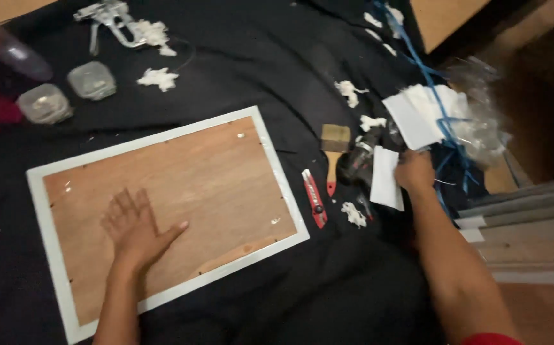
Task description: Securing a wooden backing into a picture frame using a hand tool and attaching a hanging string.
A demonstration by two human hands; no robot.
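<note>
Plywood backing fills a white picture frame (276, 171) lying face down on a surface draped in black cloth (328, 294), and the left hand (135, 225) is pressed flat on that board, palm down, fingers spread wide, thumb sticking out to the right. It holds nothing, just rests on the wood. The forearm comes straight up from the bottom edge.

The right hand (414, 171) reaches out further right, arm angled in from the lower right corner, fingers curled down onto a sheet of white paper (385, 179) beside a dark bottle-like thing (357, 163); too blurry to tell if it's actually gripping the sheet or just touching it.

Between the frame and that hand sit a red utility knife (314, 199) and a small paintbrush (334, 150) with a wooden handle. Scraps of white wadding (353, 214) are scattered about.

Further back left, two small clear plastic tubs (92, 80) stand side by side with something pale inside, can't make out what. Behind them lies a metal staple-gun-looking tool (107, 19). Far right there's a stack of white sheets (421, 112) with blue strapping (427, 76) over it.
</note>
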